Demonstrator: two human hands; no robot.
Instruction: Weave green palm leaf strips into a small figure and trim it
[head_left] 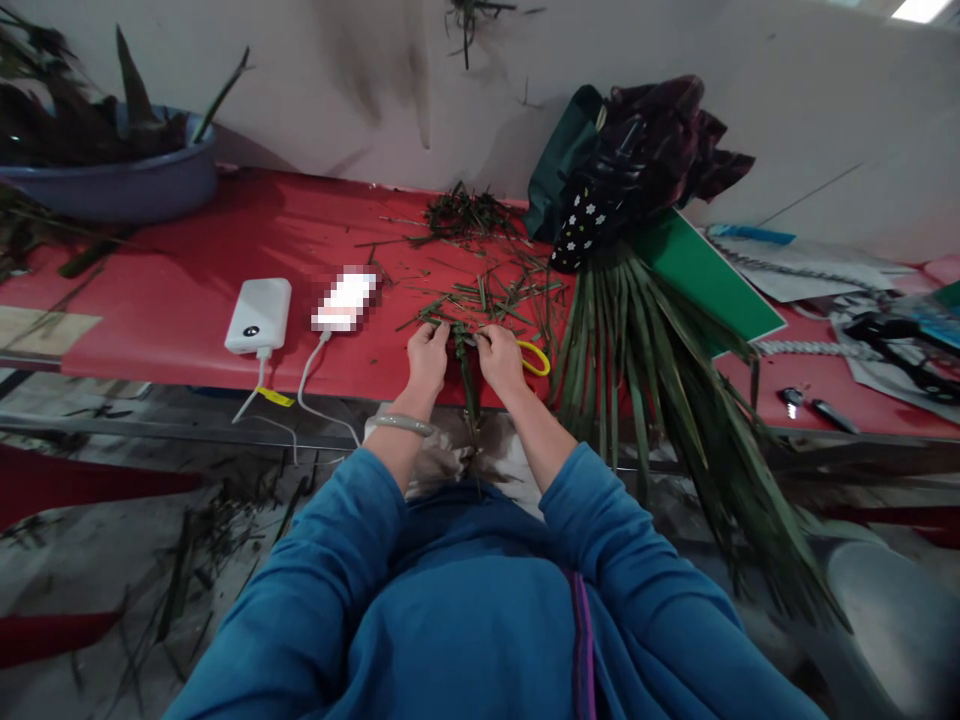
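At the front edge of the red-covered table, my left hand [429, 358] is closed in a pinch on a plaited piece of green leaf strips [463, 352]. Long ends of the piece hang down between my wrists. My right hand [500, 358] is pinched closed on the piece's other side, its fingertips at the strips. Beside my right hand shows the yellow loop handle [535, 358] of what looks like scissors; the rest is hidden. Cut leaf scraps [487, 295] lie scattered just beyond my hands.
A white power bank [259, 315] and a lit phone [345, 300] lie left, with cables over the edge. A blue basin [172, 180] of plants stands far left. At right are fan-like palm leaves [607, 350], dark bags [652, 140] and a green board [712, 280].
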